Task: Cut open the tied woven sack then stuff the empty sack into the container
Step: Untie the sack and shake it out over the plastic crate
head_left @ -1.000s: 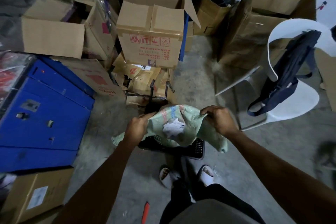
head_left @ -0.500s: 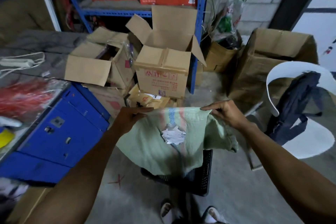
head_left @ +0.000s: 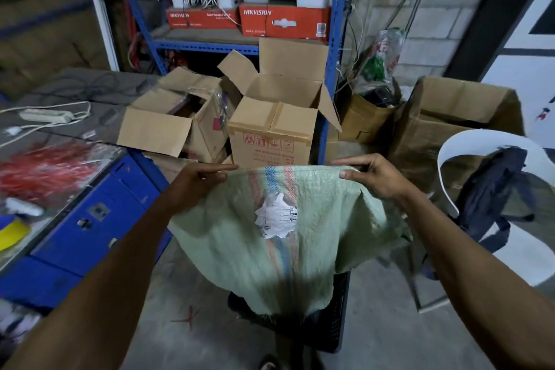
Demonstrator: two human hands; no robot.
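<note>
A pale green woven sack with red and blue stripes and a torn white label hangs limp and spread out in front of me. My left hand pinches its top edge at the left corner. My right hand grips the top edge at the right corner. The sack's lower end droops over a black perforated plastic crate on the floor, hiding most of it.
Open cardboard boxes stand ahead by a blue shelf rack. A blue cabinet is at the left. A white plastic chair with a dark bag stands at the right. Bare concrete floor lies around the crate.
Both hands have raised the sack from crate level and stretched it wide. The view has tilted up, showing the shelf rack.
</note>
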